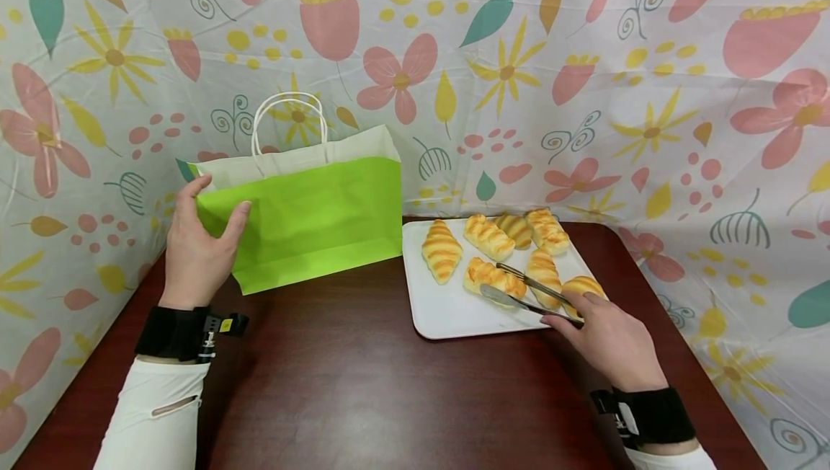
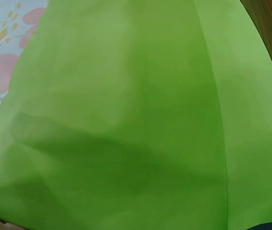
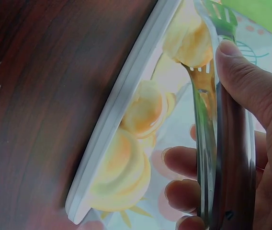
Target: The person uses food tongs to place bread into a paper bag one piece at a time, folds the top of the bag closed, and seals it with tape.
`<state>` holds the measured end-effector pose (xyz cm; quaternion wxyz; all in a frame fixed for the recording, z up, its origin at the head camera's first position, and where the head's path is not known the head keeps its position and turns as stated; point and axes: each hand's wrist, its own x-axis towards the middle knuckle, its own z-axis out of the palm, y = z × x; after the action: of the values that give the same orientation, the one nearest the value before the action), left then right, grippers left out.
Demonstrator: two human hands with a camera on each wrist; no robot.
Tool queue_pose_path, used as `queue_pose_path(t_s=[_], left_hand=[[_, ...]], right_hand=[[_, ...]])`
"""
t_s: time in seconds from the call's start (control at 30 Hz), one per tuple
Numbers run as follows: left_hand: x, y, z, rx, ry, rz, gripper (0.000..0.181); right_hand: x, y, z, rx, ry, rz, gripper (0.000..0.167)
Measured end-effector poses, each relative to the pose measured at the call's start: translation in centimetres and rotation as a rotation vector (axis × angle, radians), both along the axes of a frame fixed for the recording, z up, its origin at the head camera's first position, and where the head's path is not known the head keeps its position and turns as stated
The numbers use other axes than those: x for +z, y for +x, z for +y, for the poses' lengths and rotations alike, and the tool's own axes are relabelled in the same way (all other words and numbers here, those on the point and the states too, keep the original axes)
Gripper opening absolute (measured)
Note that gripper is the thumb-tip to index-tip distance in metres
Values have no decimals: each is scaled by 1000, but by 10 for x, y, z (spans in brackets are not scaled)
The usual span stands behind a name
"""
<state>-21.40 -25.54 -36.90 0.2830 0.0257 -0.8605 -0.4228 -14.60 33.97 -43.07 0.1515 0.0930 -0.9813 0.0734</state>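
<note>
A green paper bag point(image 1: 311, 214) with white handles stands at the back left. My left hand point(image 1: 197, 239) is at its left side, index finger by the top corner and thumb raised in front; the other fingers are hidden. In the left wrist view the bag's green face point(image 2: 126, 96) fills most of the picture. My right hand point(image 1: 616, 340) grips metal serving tongs point(image 3: 232, 158) with forked ends. The tongs' ends are spread on either side of a bread roll point(image 1: 486, 275) on the white tray point(image 1: 441, 322). Whether they touch it I cannot tell.
Several more pastries lie on the tray, among them a croissant-shaped one point(image 1: 442, 252) at the left and a roll point(image 1: 547, 231) at the back right. The dark wooden table point(image 1: 363, 383) meets a flowered cloth point(image 1: 402, 45) behind and at the sides.
</note>
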Motion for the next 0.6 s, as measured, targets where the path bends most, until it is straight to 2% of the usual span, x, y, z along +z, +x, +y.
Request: queue_pose_path(t_s=[0.23,0.6], left_hand=[[1,0,0,-1,1,6,76],[-1,-2,-2,-8,3,12,77]], right_hand=[[2,0,-1,-10,-5,-4,58],[8,3,-3,24,6,56,55]])
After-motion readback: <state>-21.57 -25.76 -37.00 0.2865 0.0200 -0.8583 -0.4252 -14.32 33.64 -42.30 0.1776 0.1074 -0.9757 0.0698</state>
